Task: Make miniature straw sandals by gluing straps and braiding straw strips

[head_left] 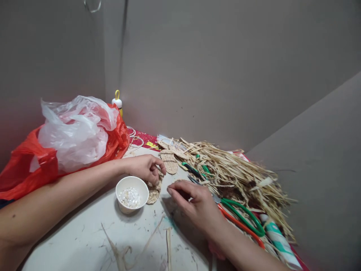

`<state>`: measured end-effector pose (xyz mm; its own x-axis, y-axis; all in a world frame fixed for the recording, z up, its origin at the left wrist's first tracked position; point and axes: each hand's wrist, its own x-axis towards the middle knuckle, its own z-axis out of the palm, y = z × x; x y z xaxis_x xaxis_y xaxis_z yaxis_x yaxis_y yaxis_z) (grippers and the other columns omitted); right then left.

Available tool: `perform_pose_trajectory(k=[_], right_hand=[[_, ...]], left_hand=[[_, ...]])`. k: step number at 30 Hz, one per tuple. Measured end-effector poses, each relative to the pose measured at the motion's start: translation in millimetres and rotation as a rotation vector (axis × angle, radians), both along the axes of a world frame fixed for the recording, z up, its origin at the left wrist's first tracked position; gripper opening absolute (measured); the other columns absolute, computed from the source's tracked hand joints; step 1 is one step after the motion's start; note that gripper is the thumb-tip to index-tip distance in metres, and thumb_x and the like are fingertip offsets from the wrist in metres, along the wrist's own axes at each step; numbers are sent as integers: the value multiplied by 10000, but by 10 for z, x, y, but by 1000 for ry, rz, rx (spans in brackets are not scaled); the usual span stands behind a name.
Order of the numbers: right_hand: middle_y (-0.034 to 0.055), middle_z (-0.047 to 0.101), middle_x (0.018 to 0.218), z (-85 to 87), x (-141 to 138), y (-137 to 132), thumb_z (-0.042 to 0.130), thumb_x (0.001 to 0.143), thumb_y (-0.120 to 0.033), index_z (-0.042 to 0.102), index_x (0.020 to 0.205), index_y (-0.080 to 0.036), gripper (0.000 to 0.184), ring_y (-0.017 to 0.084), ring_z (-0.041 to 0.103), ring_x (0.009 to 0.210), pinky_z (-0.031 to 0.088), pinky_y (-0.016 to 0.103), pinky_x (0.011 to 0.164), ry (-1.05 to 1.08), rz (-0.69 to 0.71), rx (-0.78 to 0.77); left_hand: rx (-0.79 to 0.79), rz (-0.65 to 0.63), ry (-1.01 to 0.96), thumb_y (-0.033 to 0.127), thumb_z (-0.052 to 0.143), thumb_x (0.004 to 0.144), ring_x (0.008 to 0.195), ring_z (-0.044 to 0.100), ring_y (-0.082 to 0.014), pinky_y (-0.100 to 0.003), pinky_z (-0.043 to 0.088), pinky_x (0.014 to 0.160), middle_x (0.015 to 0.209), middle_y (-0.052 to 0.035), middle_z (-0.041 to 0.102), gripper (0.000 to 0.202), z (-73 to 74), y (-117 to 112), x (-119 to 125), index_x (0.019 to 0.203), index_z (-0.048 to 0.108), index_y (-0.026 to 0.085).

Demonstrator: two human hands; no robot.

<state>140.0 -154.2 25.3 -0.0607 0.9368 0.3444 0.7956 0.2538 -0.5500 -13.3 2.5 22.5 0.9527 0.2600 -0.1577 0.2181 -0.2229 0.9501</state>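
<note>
My left hand (146,168) rests on the table with its fingers curled onto a small woven straw sole (154,192), pinching its edge. A second woven sole (169,161) lies just beyond it. My right hand (194,205) hovers low over the table to the right of that sole, fingers bent and drawn together; what they pinch, if anything, is too small to make out. A white paper cup (132,194) of small pearl beads stands between my arms, touching the held sole.
A heap of dry straw strips (237,173) fills the right side, with green-handled scissors (242,214), an orange-handled tool (239,225) and a teal-striped tube (278,239). Red and white plastic bags (73,139) sit left, a small bottle (117,101) behind. Loose straws (168,244) lie near me.
</note>
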Motion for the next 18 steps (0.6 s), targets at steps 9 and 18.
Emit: perform_pose_trajectory(k=[9, 18], right_hand=[[33, 657, 696, 549, -560, 128, 554, 814, -105, 671, 719, -167, 162, 114, 547, 580, 405, 224, 543, -289, 404, -72], [33, 670, 568, 688, -1005, 604, 664, 654, -108, 721, 677, -167, 85, 117, 515, 448, 241, 247, 416, -966, 523, -379]], left_hand=[[7, 324, -274, 168, 658, 675, 542, 505, -78, -209, 383, 553, 614, 38, 575, 246, 89, 75, -1, 908, 587, 141], [9, 657, -429, 255, 660, 713, 406, 298, -40, -190, 205, 440, 440, 98, 394, 169, 134, 123, -34, 666, 533, 154]])
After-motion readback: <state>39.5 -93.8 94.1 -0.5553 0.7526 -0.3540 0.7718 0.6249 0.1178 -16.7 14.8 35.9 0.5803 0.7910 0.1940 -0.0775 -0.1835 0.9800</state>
